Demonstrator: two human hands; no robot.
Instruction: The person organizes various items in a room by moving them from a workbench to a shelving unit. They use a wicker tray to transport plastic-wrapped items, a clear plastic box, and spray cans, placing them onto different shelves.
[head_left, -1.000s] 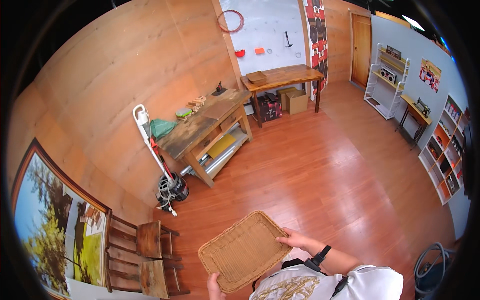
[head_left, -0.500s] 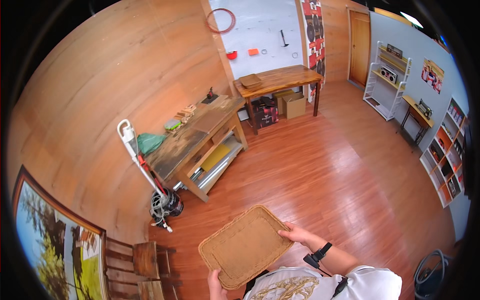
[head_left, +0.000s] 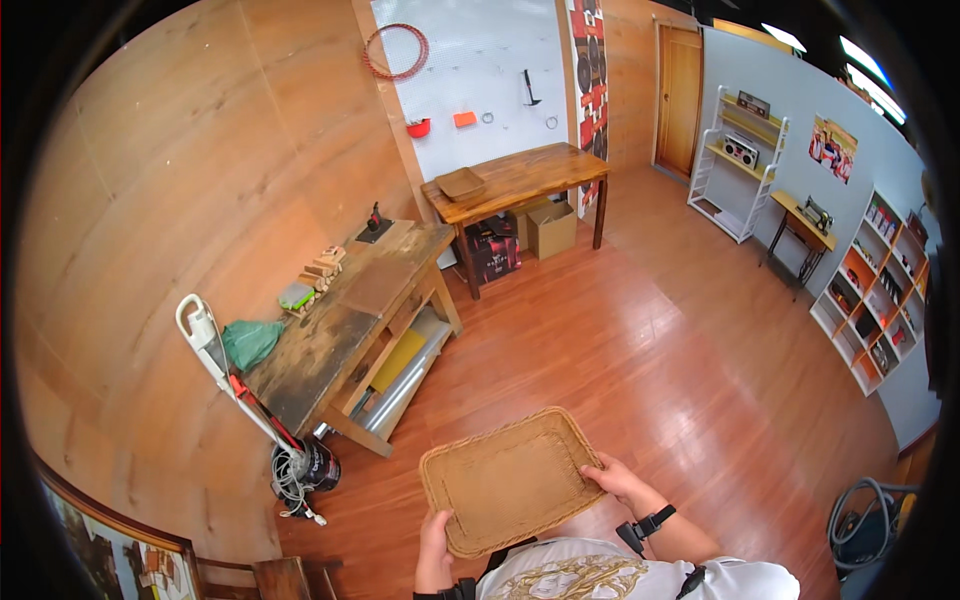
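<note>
The shallow wicker basket (head_left: 508, 484) is held before the person's torso, long axis running crosswise, its right end farther forward. The left hand (head_left: 434, 545) grips its near-left corner, the right hand (head_left: 617, 478) its right end, thumbs over the rim, the other fingers mostly hidden; the worn tabletop (head_left: 335, 330) stands ahead-left, well apart.

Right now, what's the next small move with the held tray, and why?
Probably a step toward the far wooden table: left hand and right hand both grip the wicker tray, and a similar tray sits there.
</note>
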